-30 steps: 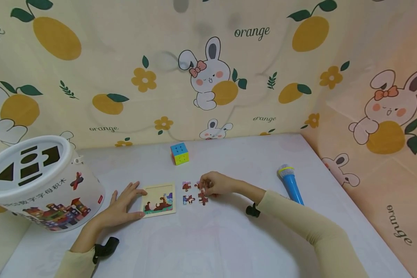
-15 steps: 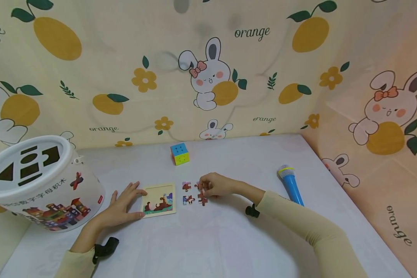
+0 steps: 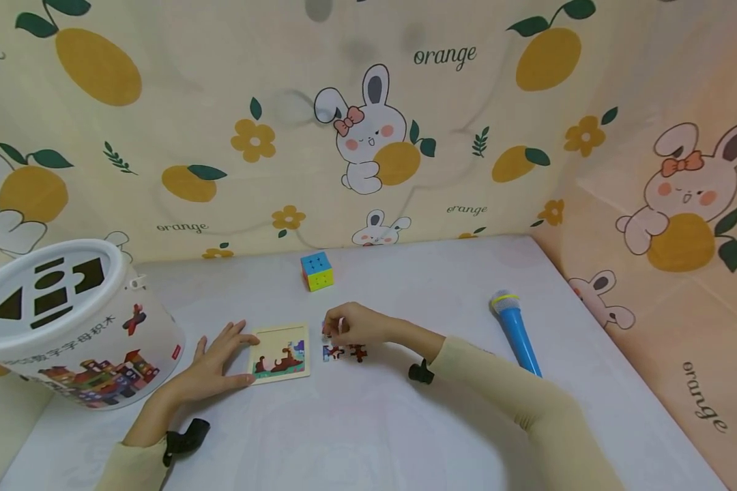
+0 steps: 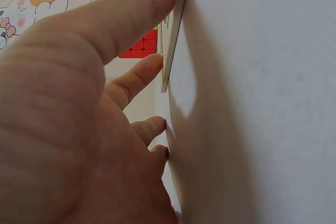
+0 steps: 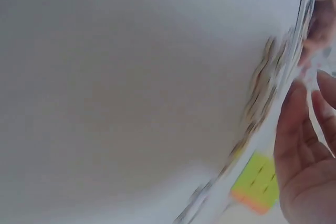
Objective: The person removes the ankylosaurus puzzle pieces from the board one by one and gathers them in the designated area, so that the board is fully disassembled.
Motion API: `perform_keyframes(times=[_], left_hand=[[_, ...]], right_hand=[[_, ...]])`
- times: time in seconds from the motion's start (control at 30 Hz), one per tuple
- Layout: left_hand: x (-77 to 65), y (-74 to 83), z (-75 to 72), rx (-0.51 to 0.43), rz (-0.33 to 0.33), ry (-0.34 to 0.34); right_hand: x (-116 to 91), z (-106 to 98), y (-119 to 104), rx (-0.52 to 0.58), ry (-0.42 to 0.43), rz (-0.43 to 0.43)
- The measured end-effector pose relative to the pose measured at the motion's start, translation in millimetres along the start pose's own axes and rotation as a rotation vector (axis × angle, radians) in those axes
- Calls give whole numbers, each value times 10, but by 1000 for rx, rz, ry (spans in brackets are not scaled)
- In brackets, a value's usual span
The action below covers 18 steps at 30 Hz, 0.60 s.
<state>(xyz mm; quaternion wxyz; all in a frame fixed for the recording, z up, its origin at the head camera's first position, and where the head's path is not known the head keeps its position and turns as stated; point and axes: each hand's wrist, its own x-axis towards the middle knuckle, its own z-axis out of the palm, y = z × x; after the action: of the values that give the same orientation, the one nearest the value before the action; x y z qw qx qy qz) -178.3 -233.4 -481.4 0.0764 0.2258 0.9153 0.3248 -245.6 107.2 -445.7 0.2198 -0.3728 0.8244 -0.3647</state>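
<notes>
A small wooden puzzle tray [image 3: 280, 331] lies on the table in the head view, its picture of brown shapes partly filled. My left hand [image 3: 220, 363] is spread at the tray's left side, thumb and index fingertip resting on its edge, also seen in the left wrist view. Right of the tray are loose jigsaw pieces [image 3: 359, 352] in brown and purple. Above them hovers my right hand [image 3: 359, 323], fingers bent downward, fingertips close over the upper left piece. It hides the upper pieces. In the blurred right wrist view, its thumb and fingers are apart with nothing visible between them.
A Rubik's cube [image 3: 316, 271] stands behind the pieces. To the right lies a blue toy microphone [image 3: 516, 332], near my right sleeve. A large white bucket [image 3: 92, 334] with shape holes in its lid stands at the left. Patterned cloth walls border the table's back and right.
My right hand has moved left, from the right-hand pieces to over the upper left one. My left hand and the puzzle tray have stayed in place.
</notes>
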Motion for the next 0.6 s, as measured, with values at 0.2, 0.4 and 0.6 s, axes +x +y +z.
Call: perform_keyframes(times=[0.2, 0.4, 0.6], left_hand=[[1, 3, -5, -6, 3, 2], [4, 15, 0, -6, 4, 3], [-2, 16, -4, -7, 5, 5]], right_hand=[[195, 170, -218, -301, 19, 19], [306, 294, -298, -356, 53, 81], [367, 358, -302, -349, 63, 125]])
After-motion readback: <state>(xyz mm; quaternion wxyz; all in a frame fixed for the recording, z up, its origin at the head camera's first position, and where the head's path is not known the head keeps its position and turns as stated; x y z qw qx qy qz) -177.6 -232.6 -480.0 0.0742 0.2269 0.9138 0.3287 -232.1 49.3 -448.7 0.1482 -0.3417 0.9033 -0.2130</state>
